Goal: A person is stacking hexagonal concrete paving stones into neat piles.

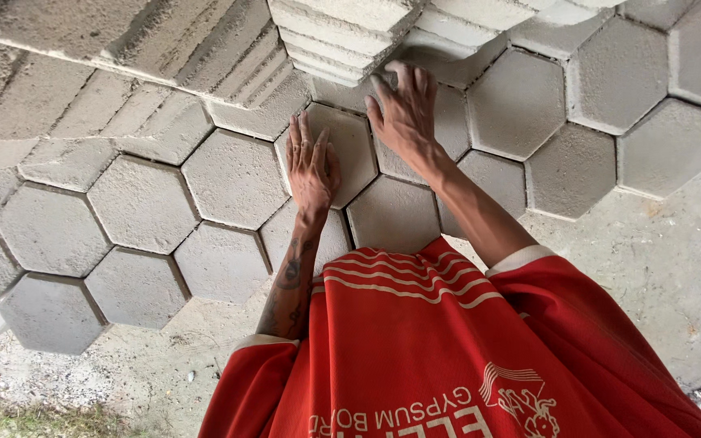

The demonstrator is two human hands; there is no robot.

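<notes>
My left hand (311, 166) lies flat, fingers spread, on the left part of a grey hexagonal paving block (352, 139) set among other laid blocks. My right hand (406, 118) rests on the same block's far right corner. Its fingers reach the foot of a stack of spare blocks (342, 36). Neither hand holds anything. Both forearms come from the sleeves of my red shirt (415, 349), which fills the bottom of the view.
Laid hexagonal blocks (144, 203) spread left and right (586, 166) of my hands. A rough concrete kerb (123, 40) runs along the far left. Bare sandy bedding (659, 259) lies near right and near left (123, 373).
</notes>
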